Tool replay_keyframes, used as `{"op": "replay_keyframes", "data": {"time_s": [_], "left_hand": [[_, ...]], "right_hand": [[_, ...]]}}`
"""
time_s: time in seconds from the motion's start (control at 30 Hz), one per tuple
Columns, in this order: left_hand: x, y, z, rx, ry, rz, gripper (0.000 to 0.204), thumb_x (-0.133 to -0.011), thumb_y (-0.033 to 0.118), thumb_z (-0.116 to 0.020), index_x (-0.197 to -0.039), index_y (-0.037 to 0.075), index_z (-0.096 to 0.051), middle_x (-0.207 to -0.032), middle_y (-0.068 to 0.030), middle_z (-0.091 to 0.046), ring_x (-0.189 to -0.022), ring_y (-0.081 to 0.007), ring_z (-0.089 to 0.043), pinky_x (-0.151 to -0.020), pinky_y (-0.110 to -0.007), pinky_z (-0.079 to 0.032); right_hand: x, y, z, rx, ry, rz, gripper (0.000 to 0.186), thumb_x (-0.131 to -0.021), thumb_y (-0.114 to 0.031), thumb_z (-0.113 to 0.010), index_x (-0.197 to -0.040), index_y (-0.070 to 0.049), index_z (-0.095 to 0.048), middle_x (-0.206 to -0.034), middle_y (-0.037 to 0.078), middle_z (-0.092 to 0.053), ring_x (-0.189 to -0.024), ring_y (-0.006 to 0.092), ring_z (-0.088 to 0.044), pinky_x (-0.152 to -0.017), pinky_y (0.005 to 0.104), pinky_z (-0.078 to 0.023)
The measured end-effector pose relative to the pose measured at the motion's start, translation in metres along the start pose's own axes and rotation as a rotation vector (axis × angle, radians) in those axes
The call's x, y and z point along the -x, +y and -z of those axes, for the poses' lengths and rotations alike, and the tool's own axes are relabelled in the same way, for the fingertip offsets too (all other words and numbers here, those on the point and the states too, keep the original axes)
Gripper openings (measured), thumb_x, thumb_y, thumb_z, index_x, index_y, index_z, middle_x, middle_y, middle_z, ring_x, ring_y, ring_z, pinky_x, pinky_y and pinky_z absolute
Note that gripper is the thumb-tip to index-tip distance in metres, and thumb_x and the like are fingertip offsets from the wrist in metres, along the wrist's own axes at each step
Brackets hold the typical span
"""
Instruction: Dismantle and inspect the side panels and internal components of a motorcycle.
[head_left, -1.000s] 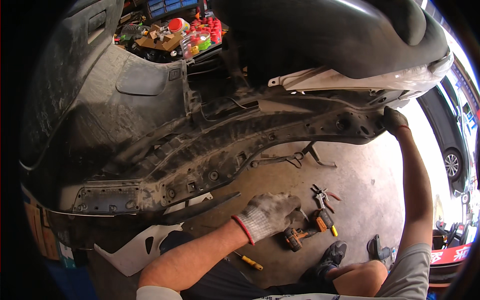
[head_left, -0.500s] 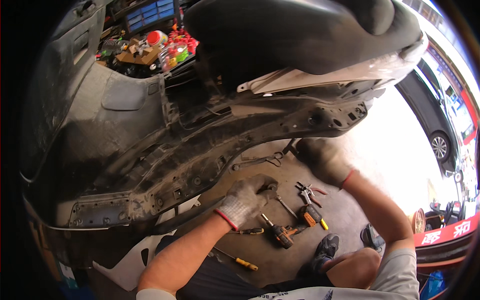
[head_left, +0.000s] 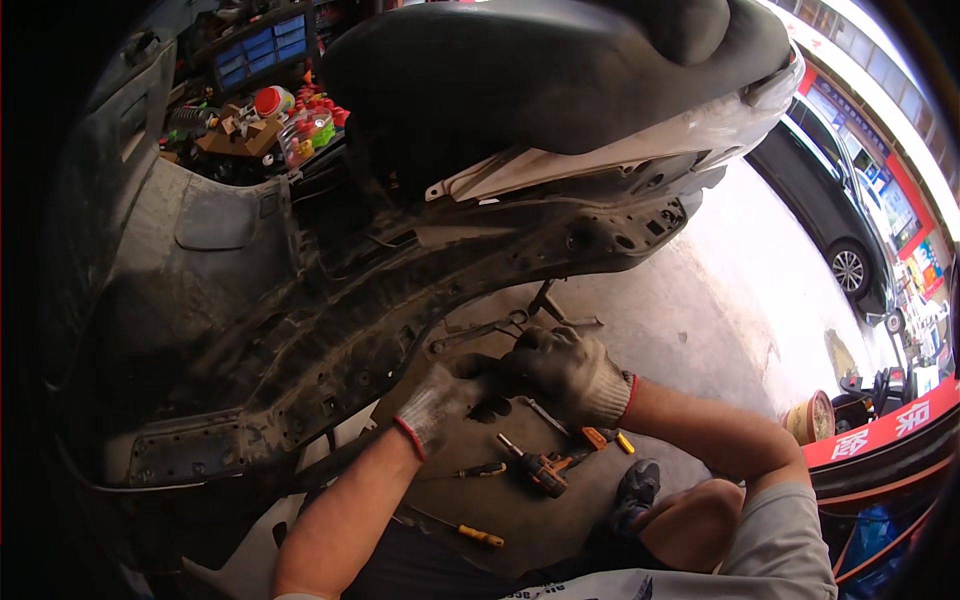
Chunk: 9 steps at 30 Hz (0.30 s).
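Observation:
My gloved hands meet in front of the scooter's lower side, below its long dark plastic panel (head_left: 340, 350). My left hand (head_left: 445, 395) is closed, its dark-coated fingers around something small and dark that I cannot make out. Against it, my right hand (head_left: 575, 370) has its fingers bent in, and whatever they hold is hidden. Both gloves are pale knit with red cuffs. Just beyond my hands lies a long metal tool (head_left: 470, 335) with a ring-like end. Under them on the floor, an orange and black power driver (head_left: 545, 472) points its bit toward the scooter.
Yellow-handled screwdrivers lie near my legs, one (head_left: 480, 536) closest. The scooter's black seat (head_left: 560, 80) and white side panel (head_left: 520, 172) overhang the work. Behind stands a cluttered area with blue drawers (head_left: 260, 50). A dark car (head_left: 820, 180) is parked at right.
My right hand has come left and nearer, from beside the metal lever to meet my left hand. It now covers the pliers. The view has shifted slightly to the right.

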<state>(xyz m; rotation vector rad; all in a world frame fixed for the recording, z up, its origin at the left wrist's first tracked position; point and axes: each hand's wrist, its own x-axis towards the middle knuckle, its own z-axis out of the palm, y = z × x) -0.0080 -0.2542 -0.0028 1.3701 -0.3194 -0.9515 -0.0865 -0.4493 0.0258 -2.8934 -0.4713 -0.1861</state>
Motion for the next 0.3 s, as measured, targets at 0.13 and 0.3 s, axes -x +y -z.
{"op": "replay_keyframes", "data": {"time_s": [0.13,0.3], "left_hand": [[0.001,-0.002,0.003,-0.063,-0.005,-0.075,0.026,-0.094,0.025,-0.067,-0.098,0.000,-0.071,-0.081,-0.0041,-0.068,-0.068,-0.0109,-0.063,-0.066,-0.026,-0.052],[0.004,0.000,0.000,0.001,0.005,-0.073,0.030,-0.096,0.030,-0.065,-0.098,0.001,-0.071,-0.079,-0.0048,-0.067,-0.069,-0.0112,-0.063,-0.069,-0.025,-0.053]], "right_hand": [[-0.003,0.004,-0.007,-0.322,0.017,-0.097,0.026,-0.088,-0.025,-0.068,-0.113,-0.017,-0.067,-0.108,0.009,-0.068,-0.090,0.0348,-0.070,-0.080,0.0421,-0.057],[-0.003,0.016,-0.022,-0.377,0.071,-0.030,0.025,-0.091,-0.018,-0.071,-0.113,-0.008,-0.065,-0.108,0.013,-0.070,-0.095,0.0260,-0.071,-0.080,0.0402,-0.058]]}}
